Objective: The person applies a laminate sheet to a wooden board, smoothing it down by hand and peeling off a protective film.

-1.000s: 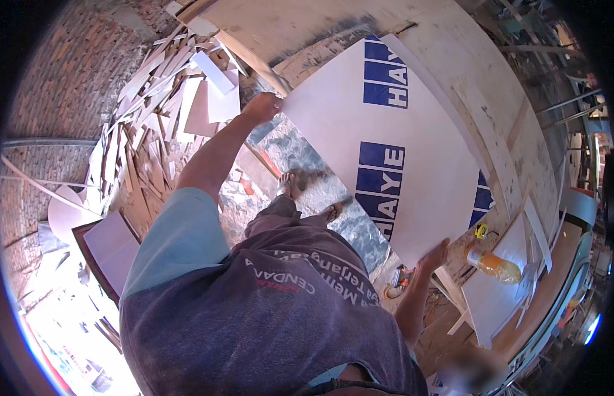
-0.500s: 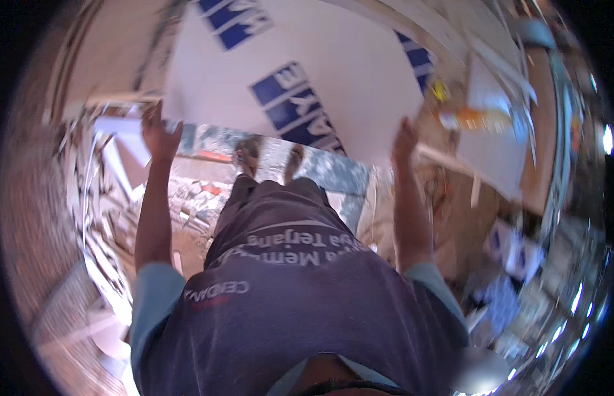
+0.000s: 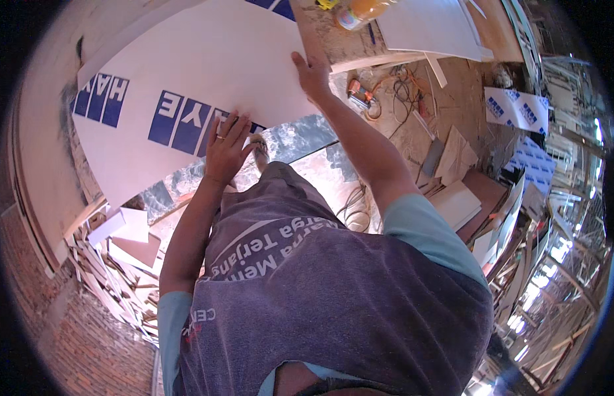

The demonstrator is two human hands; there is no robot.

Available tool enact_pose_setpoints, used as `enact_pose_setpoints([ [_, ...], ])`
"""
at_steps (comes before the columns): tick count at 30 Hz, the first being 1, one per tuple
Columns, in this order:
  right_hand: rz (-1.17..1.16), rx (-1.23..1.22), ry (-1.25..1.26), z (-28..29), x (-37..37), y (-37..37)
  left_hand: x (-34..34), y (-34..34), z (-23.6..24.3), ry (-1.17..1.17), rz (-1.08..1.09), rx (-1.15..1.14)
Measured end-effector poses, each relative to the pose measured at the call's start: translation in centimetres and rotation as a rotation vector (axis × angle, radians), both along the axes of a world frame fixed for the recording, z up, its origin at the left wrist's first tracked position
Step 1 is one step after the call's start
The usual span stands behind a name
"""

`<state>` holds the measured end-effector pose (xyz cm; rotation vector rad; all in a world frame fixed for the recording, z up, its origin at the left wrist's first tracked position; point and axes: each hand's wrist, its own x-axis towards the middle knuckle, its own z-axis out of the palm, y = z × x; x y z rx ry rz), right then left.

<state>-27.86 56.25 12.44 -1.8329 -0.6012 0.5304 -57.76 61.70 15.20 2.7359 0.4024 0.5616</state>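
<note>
A large white sheet (image 3: 208, 59) with blue printed blocks lies in front of me on a wooden work surface. My left hand (image 3: 228, 145), a ring on one finger, rests flat on its near part, fingers stretched out and slightly apart. At the sheet's right edge, near the corner, my right hand (image 3: 313, 80) grips the border with the thumb on top; some of its fingers are hidden. The sheet's near edge juts out over my feet.
Beyond my right hand stand a bottle of orange liquid (image 3: 363, 12) and another white panel (image 3: 422, 26). An orange power tool (image 3: 361, 92) and cables (image 3: 406, 92) lie on the floor. Offcuts (image 3: 119, 280) heap up at left; board pieces (image 3: 455, 204) lean at right.
My view has turned to the right. The left hand has moved from beyond the sheet's left side onto its face, and the right hand remains at its right edge.
</note>
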Motion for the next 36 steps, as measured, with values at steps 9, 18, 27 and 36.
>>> enact_pose_setpoints([
  [9, -0.059, 0.103, -0.055, -2.4, 0.0, 1.3, 1.1, 1.3, -2.4, 0.057, -0.058, 0.026],
  [18, -0.057, -0.026, -0.072, -2.3, 0.1, 0.6, 1.2, 1.5, -1.9, 0.023, -0.077, -0.017],
  [27, -0.049, -0.06, -0.178, -2.1, -0.3, 0.4, 1.4, 1.7, -2.1, 0.0, -0.07, -0.025],
  [36, -0.046, -0.038, -0.303, -0.7, -0.9, 0.2, 1.5, 1.8, -2.4, -0.039, -0.078, -0.028],
])
